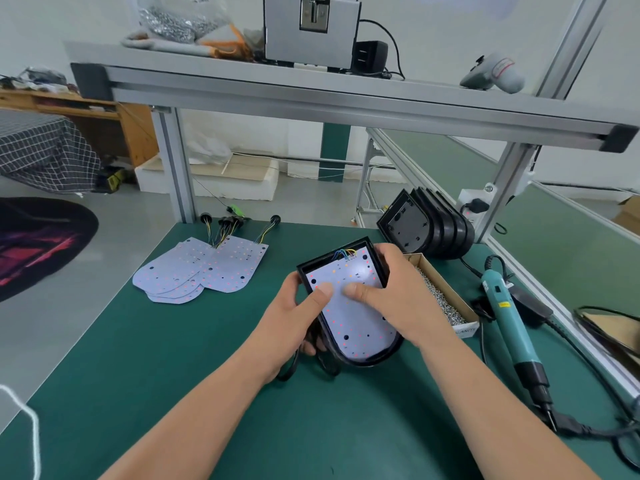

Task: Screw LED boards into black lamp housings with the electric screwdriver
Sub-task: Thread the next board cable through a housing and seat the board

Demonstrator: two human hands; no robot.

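Green bench (207,375), LED boards (194,271), screwdriver (509,317), screw box (465,330)

Black housing (367,361), white board (360,327) inside it with red and orange dots; green mat (225,358) under it, teal screwdriver (512,320) right of it

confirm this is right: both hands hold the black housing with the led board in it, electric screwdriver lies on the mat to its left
Wrong side: the head view shows the electric screwdriver on the mat right of the black housing. The left hand and right hand do hold it, LED board inside.
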